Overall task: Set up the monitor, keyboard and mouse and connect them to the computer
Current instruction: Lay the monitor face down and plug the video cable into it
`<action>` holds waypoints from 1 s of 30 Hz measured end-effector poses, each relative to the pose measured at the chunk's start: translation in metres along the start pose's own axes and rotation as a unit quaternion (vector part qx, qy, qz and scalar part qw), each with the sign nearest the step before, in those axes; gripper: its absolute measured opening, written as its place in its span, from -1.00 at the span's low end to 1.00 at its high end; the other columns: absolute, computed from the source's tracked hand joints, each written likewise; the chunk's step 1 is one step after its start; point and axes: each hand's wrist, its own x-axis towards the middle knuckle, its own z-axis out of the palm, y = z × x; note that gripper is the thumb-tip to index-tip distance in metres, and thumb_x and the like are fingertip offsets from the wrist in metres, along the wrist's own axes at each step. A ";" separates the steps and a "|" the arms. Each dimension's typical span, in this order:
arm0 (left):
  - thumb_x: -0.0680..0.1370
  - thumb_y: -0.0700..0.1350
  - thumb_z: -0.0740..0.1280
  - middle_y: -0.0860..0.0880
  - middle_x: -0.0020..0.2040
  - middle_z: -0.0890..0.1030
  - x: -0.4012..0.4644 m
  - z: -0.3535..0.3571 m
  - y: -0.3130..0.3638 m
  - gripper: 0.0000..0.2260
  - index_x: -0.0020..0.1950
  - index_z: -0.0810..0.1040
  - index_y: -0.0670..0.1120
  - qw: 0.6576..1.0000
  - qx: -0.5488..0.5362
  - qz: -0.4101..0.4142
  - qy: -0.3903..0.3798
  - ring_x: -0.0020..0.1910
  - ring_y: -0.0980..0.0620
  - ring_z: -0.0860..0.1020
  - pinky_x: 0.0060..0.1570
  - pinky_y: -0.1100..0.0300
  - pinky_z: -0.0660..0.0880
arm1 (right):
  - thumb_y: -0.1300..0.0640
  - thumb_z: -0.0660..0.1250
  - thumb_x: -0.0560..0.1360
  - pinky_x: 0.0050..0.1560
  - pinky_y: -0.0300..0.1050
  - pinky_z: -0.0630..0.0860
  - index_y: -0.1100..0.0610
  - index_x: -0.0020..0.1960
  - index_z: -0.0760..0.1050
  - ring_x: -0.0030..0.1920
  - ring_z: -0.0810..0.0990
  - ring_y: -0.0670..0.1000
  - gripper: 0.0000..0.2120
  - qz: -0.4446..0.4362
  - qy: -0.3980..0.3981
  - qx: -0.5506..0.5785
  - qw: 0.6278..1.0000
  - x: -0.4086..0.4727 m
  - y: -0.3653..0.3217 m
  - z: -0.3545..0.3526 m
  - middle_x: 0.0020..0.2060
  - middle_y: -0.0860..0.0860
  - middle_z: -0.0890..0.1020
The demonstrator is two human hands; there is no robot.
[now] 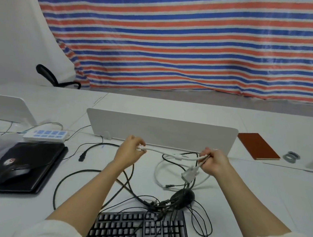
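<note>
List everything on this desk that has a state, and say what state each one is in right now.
White cable: held up off the desk between both hands.
White connector: unplugged, dangling below the right hand.
Left hand: gripping one end of the cable.
Black power plug: unplugged, lying on the desk.
Mouse: lying among tangled black cords.
Keyboard: flat, cords draped over it.

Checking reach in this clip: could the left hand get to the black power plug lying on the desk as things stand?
Probably yes, once freed. The left hand grips the white cable, also held by the right hand. The black power plug lies on open desk just to its left, uncovered.
</note>
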 end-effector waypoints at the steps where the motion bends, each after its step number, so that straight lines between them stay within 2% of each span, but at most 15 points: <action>1: 0.49 -0.08 0.39 -0.02 0.04 0.48 0.001 -0.002 0.002 -0.83 0.07 0.57 -0.03 1.000 0.014 0.000 0.012 0.02 -0.02 0.50 -0.06 0.22 0.34 | 0.31 -0.10 0.58 -0.49 -0.31 0.16 0.12 -0.32 0.18 -0.70 0.23 -0.10 -0.67 -0.011 -0.005 -0.047 0.999 0.000 0.004 0.002 -0.66 -0.03 0.26; 4: 0.47 -0.12 0.38 -0.03 0.09 0.57 -0.005 0.000 0.007 -0.78 0.12 0.60 -0.04 0.997 0.061 0.029 -0.043 0.10 0.00 0.50 -0.06 0.28 0.32 | 0.28 -0.05 0.61 -0.52 -0.28 0.19 0.16 -0.18 0.28 -0.64 0.24 -0.12 -0.76 -0.089 -0.016 -0.243 0.966 -0.006 0.005 0.014 -0.49 -0.01 0.25; 7: 0.45 -0.08 0.40 -0.05 0.10 0.55 -0.016 0.006 0.007 -0.68 0.20 0.55 -0.04 0.987 0.092 0.032 -0.130 0.13 -0.02 0.46 -0.03 0.24 0.35 | 0.25 -0.02 0.63 -0.48 -0.29 0.25 0.19 -0.11 0.36 -0.47 0.27 -0.08 -0.77 -0.183 -0.055 -0.417 0.888 -0.017 -0.005 0.025 -0.42 0.01 0.29; 9: 0.44 -0.03 0.42 -0.03 0.14 0.53 -0.021 0.012 0.005 -0.60 0.26 0.50 -0.03 0.979 0.097 0.029 -0.175 0.15 -0.02 0.46 -0.02 0.23 0.35 | 0.24 -0.01 0.64 -0.39 -0.25 0.28 0.18 -0.10 0.39 -0.40 0.29 -0.06 -0.76 -0.242 -0.066 -0.493 0.833 -0.023 -0.013 0.033 -0.40 0.01 0.34; 11: 0.47 -0.01 0.40 -0.01 0.19 0.51 -0.025 0.014 0.011 -0.58 0.30 0.46 -0.03 0.980 0.063 0.012 -0.189 0.16 0.02 0.46 0.00 0.27 0.34 | 0.22 0.01 0.64 -0.29 -0.20 0.31 0.17 -0.09 0.41 -0.36 0.33 -0.05 -0.76 -0.305 -0.080 -0.537 0.782 -0.031 -0.020 0.042 -0.37 0.00 0.38; 16: 0.54 -0.02 0.33 -0.05 0.33 0.39 -0.021 0.005 0.023 -0.55 0.41 0.33 -0.05 0.992 -0.020 -0.008 -0.124 0.26 0.02 0.42 0.21 0.22 0.34 | 0.26 0.05 0.62 -0.31 -0.20 0.25 0.20 -0.08 0.39 -0.36 0.31 -0.06 -0.82 -0.432 -0.119 -0.584 0.677 -0.056 -0.034 0.061 -0.36 -0.03 0.39; 19: 0.55 -0.03 0.31 -0.08 0.39 0.32 -0.014 -0.002 0.035 -0.50 0.45 0.25 -0.06 0.996 -0.060 -0.017 -0.060 0.32 0.00 0.38 0.29 0.15 0.33 | 0.25 0.06 0.62 -0.30 -0.15 0.27 0.15 -0.08 0.39 -0.35 0.33 -0.03 -0.82 -0.443 -0.107 -0.629 0.630 -0.066 -0.046 0.057 -0.35 -0.02 0.41; 21: 0.54 -0.04 0.33 -0.09 0.42 0.27 -0.009 -0.008 0.050 -0.44 0.48 0.18 -0.05 0.996 -0.087 -0.001 0.010 0.36 -0.02 0.34 0.33 0.11 0.30 | 0.23 0.06 0.63 -0.29 -0.12 0.29 0.10 -0.06 0.39 -0.34 0.36 -0.02 -0.82 -0.443 -0.082 -0.665 0.596 -0.075 -0.057 0.054 -0.33 -0.02 0.44; 24: 0.49 -0.03 0.40 -0.07 0.46 0.17 -0.002 -0.012 0.082 -0.31 0.51 0.09 -0.03 0.985 -0.118 0.056 0.115 0.42 -0.04 0.22 0.38 0.08 0.22 | 0.18 0.04 0.63 -0.31 -0.13 0.31 0.06 -0.03 0.40 -0.35 0.36 -0.03 -0.82 -0.463 -0.015 -0.670 0.580 -0.093 -0.072 0.047 -0.31 0.01 0.46; 26: 0.44 0.00 0.45 -0.06 0.51 0.07 -0.001 -0.008 0.104 -0.20 0.52 0.02 0.01 0.978 -0.125 0.081 0.146 0.48 -0.05 0.11 0.42 -0.01 0.15 | 0.18 0.03 0.64 -0.37 -0.17 0.27 0.08 -0.02 0.39 -0.38 0.34 -0.04 -0.83 -0.475 0.022 -0.661 0.581 -0.105 -0.077 0.035 -0.34 0.00 0.45; 28: 0.40 0.07 0.47 -0.04 0.55 -0.04 -0.002 0.000 0.122 -0.11 0.53 -0.06 0.06 0.978 -0.123 0.102 0.136 0.51 -0.06 0.00 0.42 -0.09 0.09 | 0.18 0.04 0.64 -0.41 -0.21 0.24 0.08 -0.03 0.39 -0.38 0.36 -0.02 -0.83 -0.475 0.043 -0.653 0.589 -0.114 -0.077 0.017 -0.34 0.01 0.45; 30: 0.37 0.15 0.47 0.00 0.55 -0.12 -0.004 0.014 0.139 -0.04 0.52 -0.15 0.13 0.979 -0.117 0.142 0.093 0.52 -0.04 -0.08 0.43 -0.10 0.03 | 0.18 0.05 0.64 -0.36 -0.19 0.28 0.07 -0.02 0.41 -0.32 0.43 0.06 -0.83 -0.484 0.054 -0.635 0.600 -0.123 -0.076 -0.008 -0.27 0.07 0.52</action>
